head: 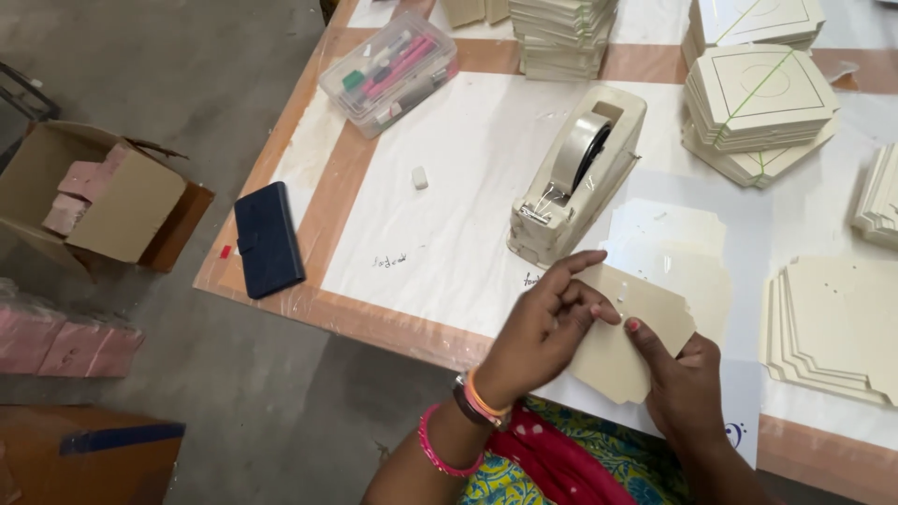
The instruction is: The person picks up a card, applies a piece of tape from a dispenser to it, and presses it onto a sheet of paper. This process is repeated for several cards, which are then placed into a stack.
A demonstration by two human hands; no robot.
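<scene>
A beige card piece with notched corners is held over the table's near edge. My left hand pinches its upper left edge, fingers pressing a small strip of clear tape onto it. My right hand grips the card from below at its lower right, thumb on top. A cream tape dispenser with a roll of clear tape stands just beyond the card.
Stacks of similar cards sit at the right and at the far side. A clear box of pens, a small eraser and a dark blue wallet lie to the left. An open cardboard box is on the floor.
</scene>
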